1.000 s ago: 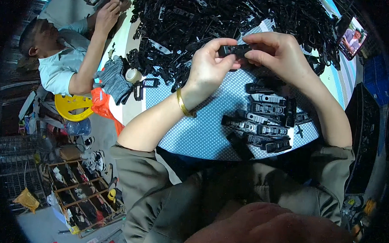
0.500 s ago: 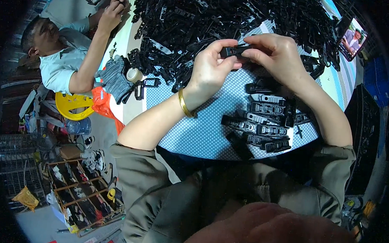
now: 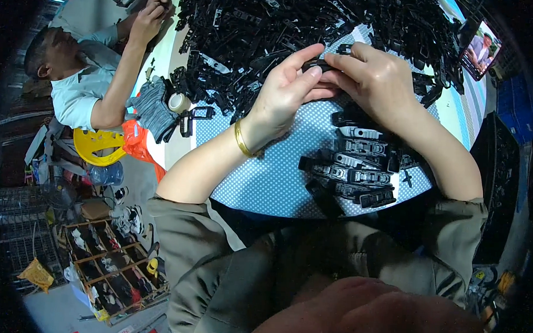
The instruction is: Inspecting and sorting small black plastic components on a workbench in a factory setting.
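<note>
Between my hands, over the far middle of the table, is a small black plastic part (image 3: 315, 65), mostly hidden by my fingers. My left hand (image 3: 285, 88) pinches it with thumb and index finger; a gold bangle circles that wrist. From the other side, my right hand (image 3: 372, 76) grips the part with bent fingers, its back turned up. Beyond both hands spreads a big heap of similar black parts (image 3: 265, 34). Nearer me, below my right hand, lies a loose stack of black parts with silvery pieces (image 3: 360, 164).
A tape roll (image 3: 179, 103), a grey cloth or glove (image 3: 153, 111) and an orange plastic bag (image 3: 137, 141) lie at the table's left edge. A co-worker's hand (image 3: 153, 16) is raised far left. A phone-like screen (image 3: 480, 50) stands at right. A yellow stool (image 3: 97, 150) is at left.
My right hand has rolled over the black part, so its back now faces up and more of the part is covered. My left fingers have shifted around it.
</note>
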{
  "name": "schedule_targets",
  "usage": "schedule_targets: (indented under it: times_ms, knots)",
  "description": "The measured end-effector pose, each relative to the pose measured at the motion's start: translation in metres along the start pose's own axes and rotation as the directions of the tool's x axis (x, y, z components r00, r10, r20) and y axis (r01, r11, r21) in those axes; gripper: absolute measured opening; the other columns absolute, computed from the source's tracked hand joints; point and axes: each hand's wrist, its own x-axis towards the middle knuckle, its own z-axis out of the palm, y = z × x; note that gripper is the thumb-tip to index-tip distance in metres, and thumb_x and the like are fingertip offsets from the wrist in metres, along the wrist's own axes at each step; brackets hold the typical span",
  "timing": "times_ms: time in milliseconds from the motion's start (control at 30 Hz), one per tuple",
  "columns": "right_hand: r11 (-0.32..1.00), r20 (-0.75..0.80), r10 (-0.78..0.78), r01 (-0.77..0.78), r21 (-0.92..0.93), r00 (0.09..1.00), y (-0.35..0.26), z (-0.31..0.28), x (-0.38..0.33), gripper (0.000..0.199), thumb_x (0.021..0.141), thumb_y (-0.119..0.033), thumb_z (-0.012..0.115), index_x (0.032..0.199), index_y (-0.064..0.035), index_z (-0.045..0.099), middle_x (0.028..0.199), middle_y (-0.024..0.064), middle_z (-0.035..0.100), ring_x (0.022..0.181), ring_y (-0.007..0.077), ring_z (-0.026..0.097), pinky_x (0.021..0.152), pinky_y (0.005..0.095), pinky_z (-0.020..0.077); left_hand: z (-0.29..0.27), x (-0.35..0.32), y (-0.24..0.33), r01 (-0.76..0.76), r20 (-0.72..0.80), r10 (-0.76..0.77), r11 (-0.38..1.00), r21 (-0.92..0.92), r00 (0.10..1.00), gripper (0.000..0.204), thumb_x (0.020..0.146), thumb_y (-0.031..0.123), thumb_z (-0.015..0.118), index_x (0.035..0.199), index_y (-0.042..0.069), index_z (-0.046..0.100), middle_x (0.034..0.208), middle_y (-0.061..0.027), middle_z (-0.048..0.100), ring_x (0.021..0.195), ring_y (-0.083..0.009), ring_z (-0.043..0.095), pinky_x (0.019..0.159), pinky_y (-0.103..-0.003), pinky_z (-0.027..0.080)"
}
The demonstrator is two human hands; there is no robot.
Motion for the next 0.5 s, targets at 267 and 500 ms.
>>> schedule_targets:
  times_ms: [267, 500]
  knots:
    - [0.992, -0.029, -0.047, 0.05, 0.112, 0.998, 0.0051, -0.0057, 0.0019, 0.022, 0.068, -0.024, 0.068, 0.085, -0.0107, 0.065, 0.064, 0.0031, 0.053, 0.052, 0.019, 0.055, 0.044, 0.0279, 0.0433, -0.0019, -0.0008, 0.0068, 0.013, 0.108, -0.027, 0.992, 0.129, 0.994, 0.047, 0.09, 0.015, 0.042, 0.13, -0.003, 0.024, 0.099, -0.0177, 0.059, 0.087, -0.0227, 0.06, 0.081, -0.031, 0.048]
    - [0.949, 0.077, -0.004, -0.02, 0.316, 0.997, 0.0076, -0.0025, 0.0028, 0.027, 0.068, -0.022, 0.069, 0.089, -0.0061, 0.065, 0.077, 0.0058, 0.055, 0.069, 0.0177, 0.056, 0.056, 0.0258, 0.0453, -0.0015, 0.0013, 0.0032, 0.064, 0.003, -0.065, 0.993, 0.094, 0.998, 0.043, 0.088, 0.012, 0.048, 0.124, -0.006, 0.033, 0.094, -0.0149, 0.059, 0.074, -0.0169, 0.062, 0.068, -0.025, 0.052]
